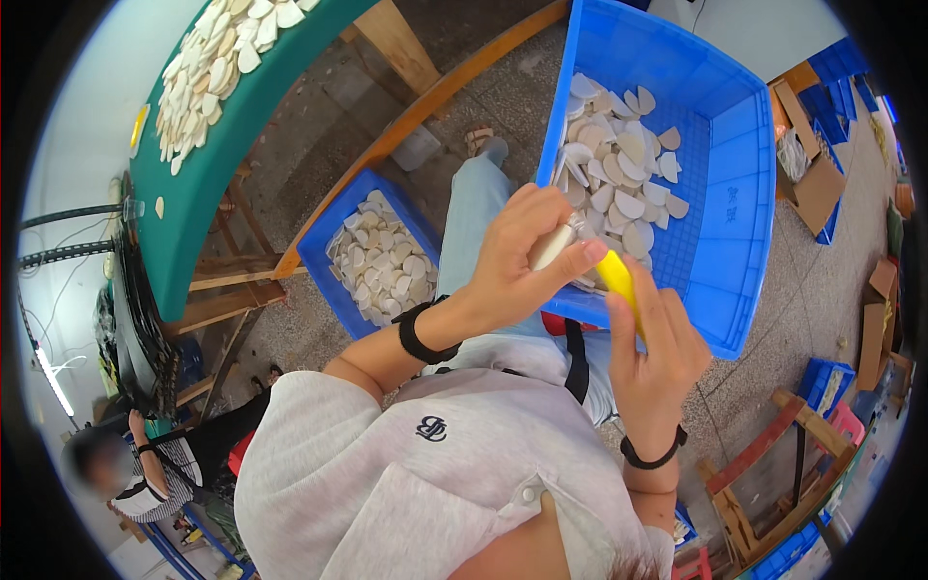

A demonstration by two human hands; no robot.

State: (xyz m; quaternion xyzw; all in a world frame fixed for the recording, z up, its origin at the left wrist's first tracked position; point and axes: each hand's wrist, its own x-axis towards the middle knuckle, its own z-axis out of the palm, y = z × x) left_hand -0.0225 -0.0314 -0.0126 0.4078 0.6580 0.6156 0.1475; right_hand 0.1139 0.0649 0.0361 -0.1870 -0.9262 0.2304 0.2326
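Note:
My left hand (512, 249) is closed on a white flat piece (553, 247), held between thumb and fingers above the near left corner of a large blue crate (720, 242). In my right hand (662, 333) is a yellow-handled tool (619, 276), slim and knife-like. Its far end meets the white piece by my left thumb, where something shiny shows; the exact shape of the tip is too small to tell. Many loose white and tan half-round pieces (623, 159) are heaped along the left part of the crate.
A smaller blue crate (319, 242) full of similar pieces stands on the floor to the left. More pieces (217, 72) lie on a green-topped table (169, 261). Cardboard boxes (817, 198) and a wooden stool (764, 464) are at the right. Another person (159, 474) is at lower left.

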